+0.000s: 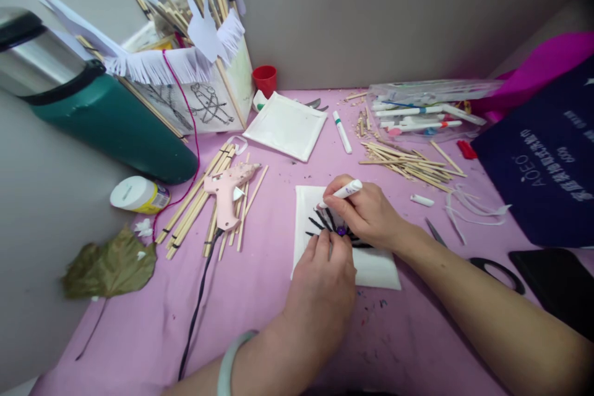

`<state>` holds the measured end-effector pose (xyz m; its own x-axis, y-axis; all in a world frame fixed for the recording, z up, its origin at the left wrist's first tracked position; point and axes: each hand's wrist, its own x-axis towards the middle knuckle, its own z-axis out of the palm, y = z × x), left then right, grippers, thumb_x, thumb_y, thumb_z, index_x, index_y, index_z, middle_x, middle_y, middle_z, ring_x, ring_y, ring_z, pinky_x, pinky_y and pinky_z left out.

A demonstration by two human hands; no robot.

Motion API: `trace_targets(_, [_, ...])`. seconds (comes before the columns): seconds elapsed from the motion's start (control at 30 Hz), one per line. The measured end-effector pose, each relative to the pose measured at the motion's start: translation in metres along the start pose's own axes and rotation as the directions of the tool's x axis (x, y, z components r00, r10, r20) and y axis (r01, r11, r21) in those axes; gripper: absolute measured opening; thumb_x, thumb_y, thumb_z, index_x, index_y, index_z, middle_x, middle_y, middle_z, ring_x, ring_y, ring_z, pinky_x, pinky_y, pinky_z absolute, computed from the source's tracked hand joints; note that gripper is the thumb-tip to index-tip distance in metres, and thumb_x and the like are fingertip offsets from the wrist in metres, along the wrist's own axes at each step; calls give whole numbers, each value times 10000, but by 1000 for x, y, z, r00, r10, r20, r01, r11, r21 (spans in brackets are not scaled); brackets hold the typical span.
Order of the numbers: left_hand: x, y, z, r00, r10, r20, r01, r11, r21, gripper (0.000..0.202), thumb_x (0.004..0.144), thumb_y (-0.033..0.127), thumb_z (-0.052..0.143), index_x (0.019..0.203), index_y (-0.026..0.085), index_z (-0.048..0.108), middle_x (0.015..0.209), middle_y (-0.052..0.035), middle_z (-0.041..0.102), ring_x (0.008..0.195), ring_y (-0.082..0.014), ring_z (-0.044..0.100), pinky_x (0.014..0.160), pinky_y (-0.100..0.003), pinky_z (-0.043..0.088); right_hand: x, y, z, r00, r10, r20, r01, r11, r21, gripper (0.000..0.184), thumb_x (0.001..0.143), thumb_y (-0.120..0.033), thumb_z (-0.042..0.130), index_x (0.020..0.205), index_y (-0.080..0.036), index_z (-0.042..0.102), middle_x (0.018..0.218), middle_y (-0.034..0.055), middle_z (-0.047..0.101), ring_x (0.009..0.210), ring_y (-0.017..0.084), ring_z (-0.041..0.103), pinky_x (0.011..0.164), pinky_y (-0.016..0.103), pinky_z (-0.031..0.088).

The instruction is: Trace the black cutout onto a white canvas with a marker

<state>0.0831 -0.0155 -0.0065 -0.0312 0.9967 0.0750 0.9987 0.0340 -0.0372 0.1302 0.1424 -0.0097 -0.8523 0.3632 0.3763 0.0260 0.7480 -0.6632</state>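
Observation:
My right hand (pixel 366 213) is closed around a white marker pen (pixel 342 192), whose tip rests on a white square sheet (pixel 375 267) bearing black fan-shaped strokes (pixel 320 223) and a small purple spot. Below it, my left hand (pixel 322 288) lies on the sheet's lower edge, fingers curled and pressing down near the drawing. A pale bangle (pixel 229 362) circles that wrist.
A pink glue gun (pixel 228 189) lies on wooden sticks, its black cord (pixel 197 306) trailing toward me. Nearby are a green flask (pixel 99 114), tape roll (pixel 138 193), dry leaf (pixel 109 267), white tray (pixel 286 125), red cup (pixel 265 79), pen case (pixel 424 112), loose sticks (pixel 408 162), scissors (pixel 492 265) and a dark bag (pixel 542 161).

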Motion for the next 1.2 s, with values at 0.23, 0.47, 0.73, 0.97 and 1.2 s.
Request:
trace_targets(0.23, [0, 0, -2, 999, 0, -41, 0, 1000, -3, 328, 855, 198, 532, 1135, 47, 612, 1077, -132, 605, 1033, -252, 547, 907, -362, 500, -1, -2, -3, 998, -36, 48, 36, 999, 16, 159, 922, -261, 454, 852, -163, 557, 727, 11, 604, 614, 115, 553, 613, 242, 396])
trace_targets(0.47, [-1, 1, 0, 998, -16, -53, 15, 1000, -18, 373, 820, 182, 561, 1162, 39, 597, 1057, -122, 612, 929, -233, 552, 856, -366, 506, 0, -8, -7, 992, -60, 107, 60, 998, 7, 192, 922, -280, 441, 820, -160, 550, 692, 18, 611, 588, 120, 548, 599, 248, 381])
trace_targets(0.73, [-1, 1, -2, 1000, -2, 8, 2, 1000, -6, 361, 840, 213, 553, 1167, 69, 606, 1120, -123, 608, 958, -241, 552, 857, -366, 498, 1, -14, -11, 984, -37, 176, 46, 998, -49, 245, 928, -326, 418, 798, -149, 527, 624, 21, 586, 532, 125, 525, 559, 255, 352])
trace_targets(0.97, [-1, 0, -1, 1000, 20, 17, -20, 1000, 0, 378, 841, 217, 535, 1182, 68, 598, 1137, -125, 598, 1000, -255, 542, 902, -374, 480, 3, -17, -12, 977, -19, 213, 36, 997, -76, 272, 928, -345, 408, 794, -145, 533, 607, 27, 581, 528, 137, 529, 554, 261, 353])
trace_targets(1.2, [-2, 1, -2, 999, 14, 31, -14, 1000, 5, 383, 860, 230, 504, 1192, 57, 587, 1127, -128, 587, 980, -248, 541, 892, -366, 483, 0, -13, -8, 990, -6, 144, 11, 999, -37, 244, 929, -302, 429, 816, -133, 563, 661, 32, 606, 559, 126, 548, 574, 253, 371])
